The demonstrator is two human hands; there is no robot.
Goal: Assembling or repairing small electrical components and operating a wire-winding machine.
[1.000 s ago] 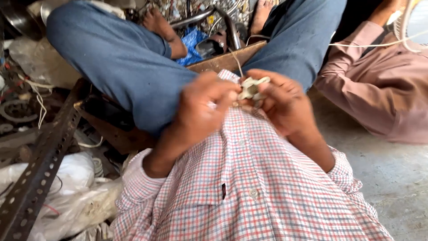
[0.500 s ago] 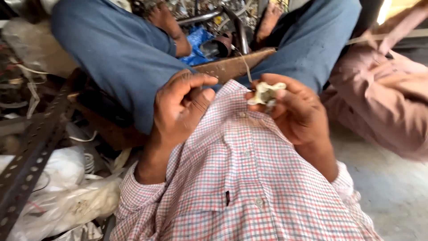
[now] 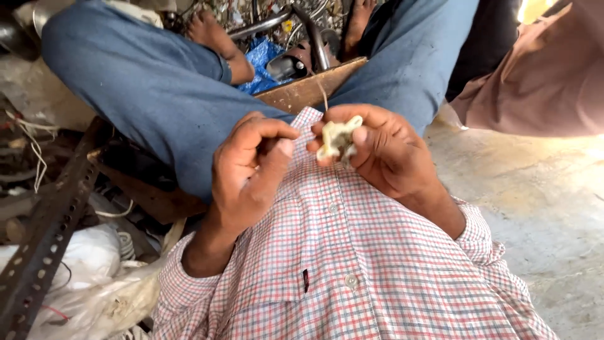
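My right hand (image 3: 384, 151) pinches a small cream-coloured plastic part (image 3: 338, 137) between thumb and fingers, held up over my checked shirt (image 3: 352, 264). My left hand (image 3: 248, 170) is just to the left of the part, fingers curled, thumb out, holding nothing that I can see. A thin wire (image 3: 323, 94) rises from the part toward a wooden board (image 3: 302, 91) lying across my lap. My legs in blue jeans (image 3: 145, 88) are crossed in front of me.
A perforated metal angle bar (image 3: 44, 239) slants at the left over white plastic bags (image 3: 88, 277) and loose wires (image 3: 31, 145). Metal scrap and blue plastic (image 3: 261, 56) lie by my bare feet. A person's brown-clothed leg (image 3: 541, 75) is at the right on the concrete floor (image 3: 553, 208).
My left hand has come off the part and drawn a little to the left. My right hand still holds the part and has turned it slightly.
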